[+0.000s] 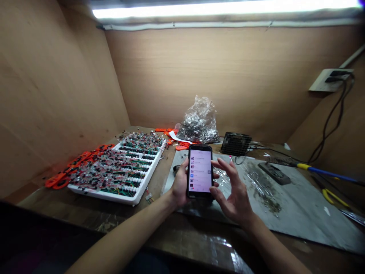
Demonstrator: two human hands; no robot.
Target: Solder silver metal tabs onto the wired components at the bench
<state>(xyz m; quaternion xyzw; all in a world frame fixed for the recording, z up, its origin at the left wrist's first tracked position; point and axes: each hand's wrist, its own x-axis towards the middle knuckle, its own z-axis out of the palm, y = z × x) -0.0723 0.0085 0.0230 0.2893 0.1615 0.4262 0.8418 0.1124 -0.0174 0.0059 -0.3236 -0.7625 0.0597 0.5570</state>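
A black phone (pixel 200 171) with a lit screen showing a list is held upright in front of me. My left hand (pixel 181 184) is wrapped round its left side, with fingertips showing past the right edge. At the phone's right edge is my right hand (pixel 235 192), its fingers apart and curved, with thumb and fingertips close to the screen's edge; nothing is held in it. Behind the phone lies a grey mat (pixel 302 217) with small metal parts on it.
A white foam tray (pixel 142 194) of wired components stands left, beside orange parts (pixel 82 160). At the back are a clear bag (pixel 199 121) of metal pieces and a small black fan (pixel 236 143). A blue-handled tool (pixel 327 171) and yellow-handled tool (pixel 333 198) lie right.
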